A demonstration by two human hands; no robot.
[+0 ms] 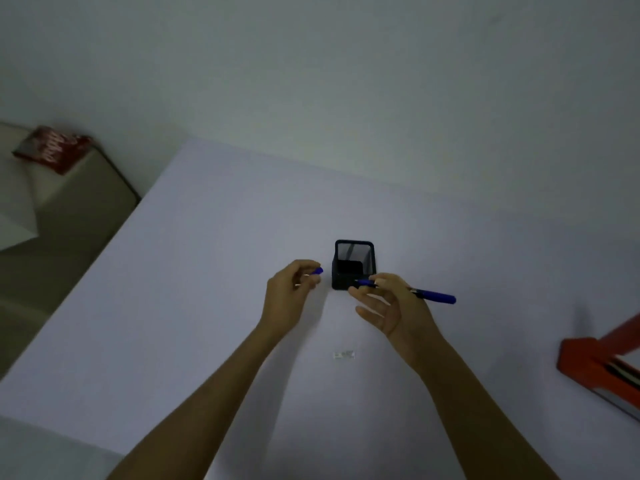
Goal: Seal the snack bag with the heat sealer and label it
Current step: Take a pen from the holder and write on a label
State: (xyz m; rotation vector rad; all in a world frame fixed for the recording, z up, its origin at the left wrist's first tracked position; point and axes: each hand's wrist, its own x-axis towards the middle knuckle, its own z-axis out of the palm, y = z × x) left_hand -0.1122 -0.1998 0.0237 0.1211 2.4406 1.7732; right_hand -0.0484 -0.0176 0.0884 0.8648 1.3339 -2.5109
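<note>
Right grip (388, 303) grasping slim blue pen (433, 295), left grip (291, 289) pinching its rounded cap (318, 271), at six o'clock of square black mesh holder (353, 263).

A dim, plain room, most likely a home or small workroom set up for packing. A wide white table (207, 271) stands against a bare pale wall (311, 64). On it sit a black mesh pen holder (353, 265) and an orange heat sealer (595, 362); a beige cushioned seat (69, 209) stands beside it.
</note>
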